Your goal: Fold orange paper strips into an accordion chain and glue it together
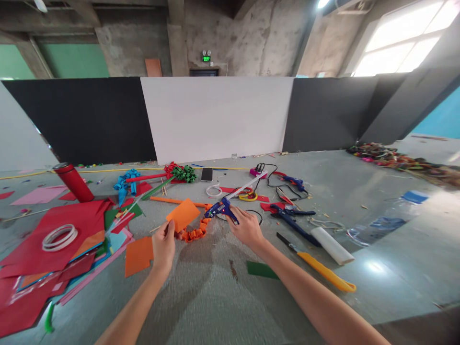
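Note:
Pinched in my left hand [164, 245] is a small orange sheet of paper [184, 214], held up off the floor by its lower left corner. My right hand [246, 226] is closed round the handle of a blue glue gun [223, 209], its nozzle pointing left, close to the sheet. A long white glue stick [247, 186] juts out of its back. Below and behind the sheet lies a curled orange paper strip [194, 234]. Another orange piece of paper [138, 256] rests on the floor beside my left wrist.
On the left are red sheets [46, 249] bearing white tape rolls [59, 237], plus a red flask [74, 182]. To the right lie a yellow-handled knife [325, 270], a white roll [332, 245], blue pliers [294, 223] and a plastic bottle [388, 218]. A purple power socket [258, 172] with black cables stands behind.

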Demonstrator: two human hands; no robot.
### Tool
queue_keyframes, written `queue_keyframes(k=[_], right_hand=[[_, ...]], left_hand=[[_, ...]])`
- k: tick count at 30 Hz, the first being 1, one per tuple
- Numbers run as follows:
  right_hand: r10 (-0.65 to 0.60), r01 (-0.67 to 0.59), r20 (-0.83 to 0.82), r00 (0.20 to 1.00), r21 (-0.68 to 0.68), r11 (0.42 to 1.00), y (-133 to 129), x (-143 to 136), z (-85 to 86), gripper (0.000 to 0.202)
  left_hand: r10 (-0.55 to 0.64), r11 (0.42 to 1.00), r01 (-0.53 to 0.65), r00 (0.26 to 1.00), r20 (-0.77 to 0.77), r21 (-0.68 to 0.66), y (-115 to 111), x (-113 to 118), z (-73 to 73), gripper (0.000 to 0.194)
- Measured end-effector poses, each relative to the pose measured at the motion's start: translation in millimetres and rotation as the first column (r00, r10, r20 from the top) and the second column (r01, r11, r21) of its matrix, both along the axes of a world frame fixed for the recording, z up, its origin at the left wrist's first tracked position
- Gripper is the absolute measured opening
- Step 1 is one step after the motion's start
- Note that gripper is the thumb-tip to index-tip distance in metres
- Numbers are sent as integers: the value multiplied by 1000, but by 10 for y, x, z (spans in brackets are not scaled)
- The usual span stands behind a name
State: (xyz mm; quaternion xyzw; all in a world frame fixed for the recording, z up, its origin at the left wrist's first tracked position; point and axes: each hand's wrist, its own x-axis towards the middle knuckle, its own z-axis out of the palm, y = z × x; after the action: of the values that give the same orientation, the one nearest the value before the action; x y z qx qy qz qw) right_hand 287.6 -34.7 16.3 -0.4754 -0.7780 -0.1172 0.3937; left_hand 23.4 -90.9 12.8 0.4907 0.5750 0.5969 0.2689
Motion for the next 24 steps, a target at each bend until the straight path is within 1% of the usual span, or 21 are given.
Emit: queue_keyframes(k=[4, 7, 10, 13, 16, 19, 22, 24], right_hand=[[-99, 98, -92, 991, -11, 995, 5, -23, 8, 30], [-175, 162, -188, 966, -84, 983, -11, -31, 53, 35], [-235, 199, -230, 944, -166, 966, -41, -37, 123, 45], [-252, 207, -239, 938, -198, 958, -70, -52, 171, 51], [-232, 187, -236, 944, -198, 962, -92, -78, 160, 47], [-147, 115, -205, 968, -158, 981, -107, -107, 90, 36], [-35, 24, -150, 988, -76, 997, -123, -142, 4, 30], [10, -13, -113, 994, -23, 1000, -138, -172, -35, 28]], left_hand=[[3, 1000, -3, 1000, -3, -8, 26, -12, -39, 40], [3, 1000, -4, 999, -42, -27, 37, -15, -64, 36], [-31, 998, 28, 997, -68, -50, 35, 3, -62, 29], [-86, 994, 83, 995, -56, -66, 25, 44, -36, 26], [-147, 986, 146, 989, 0, -84, 18, 89, -12, 25], [-205, 971, 208, 978, 38, -115, 12, 116, -12, 31], [-260, 956, 255, 965, -22, -144, 5, 126, -42, 32], [-281, 949, 266, 957, -72, -168, 2, 130, -73, 33]])
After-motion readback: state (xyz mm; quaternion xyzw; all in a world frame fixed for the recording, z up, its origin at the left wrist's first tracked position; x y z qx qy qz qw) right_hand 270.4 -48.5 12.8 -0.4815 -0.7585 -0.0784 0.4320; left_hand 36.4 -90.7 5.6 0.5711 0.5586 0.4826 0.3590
